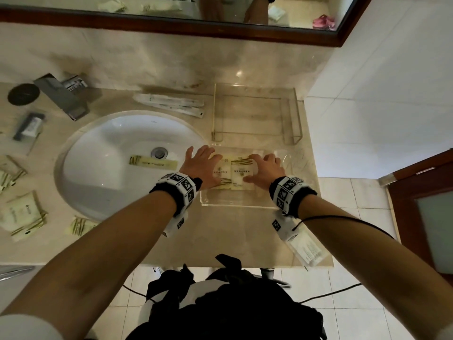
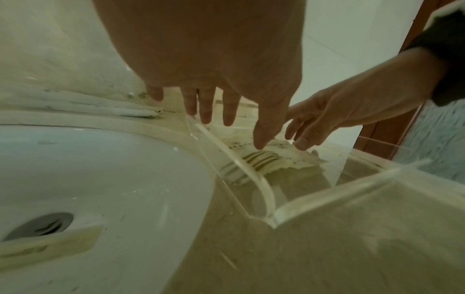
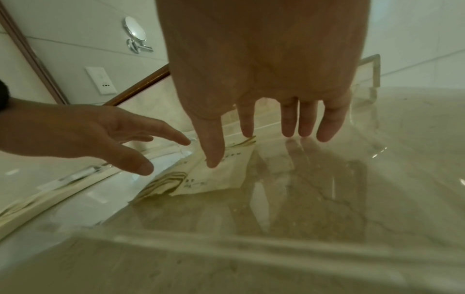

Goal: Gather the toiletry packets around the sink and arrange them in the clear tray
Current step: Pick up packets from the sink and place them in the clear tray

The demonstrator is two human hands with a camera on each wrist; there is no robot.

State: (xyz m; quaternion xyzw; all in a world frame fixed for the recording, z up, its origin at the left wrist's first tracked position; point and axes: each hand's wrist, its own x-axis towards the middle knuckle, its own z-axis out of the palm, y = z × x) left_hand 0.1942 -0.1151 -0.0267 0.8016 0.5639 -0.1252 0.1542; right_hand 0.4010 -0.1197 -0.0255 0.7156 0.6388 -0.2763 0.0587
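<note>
Two cream packets with olive stripes [image 1: 235, 173] lie side by side in the left half of the clear tray [image 1: 245, 203], right of the sink. My left hand [image 1: 208, 163] hovers over the left packet with its fingers spread and straight. Over the right packet, my right hand [image 1: 259, 168] is spread the same way. In the left wrist view the left thumb tip comes down onto a striped packet [image 2: 261, 159] behind the tray wall [image 2: 254, 179]. The right thumb meets the packet [image 3: 208, 179] in the right wrist view. Neither hand grips anything.
One cream packet [image 1: 153, 163] lies in the sink basin [image 1: 110, 143]. Long white packets [image 1: 171, 105] lie behind the sink, and several cream packets [image 1: 22, 212] and a dark one [image 1: 29, 126] to its left. A clear acrylic stand [image 1: 257, 114] sits behind the tray. Another packet [image 1: 306, 249] lies at the counter's front right.
</note>
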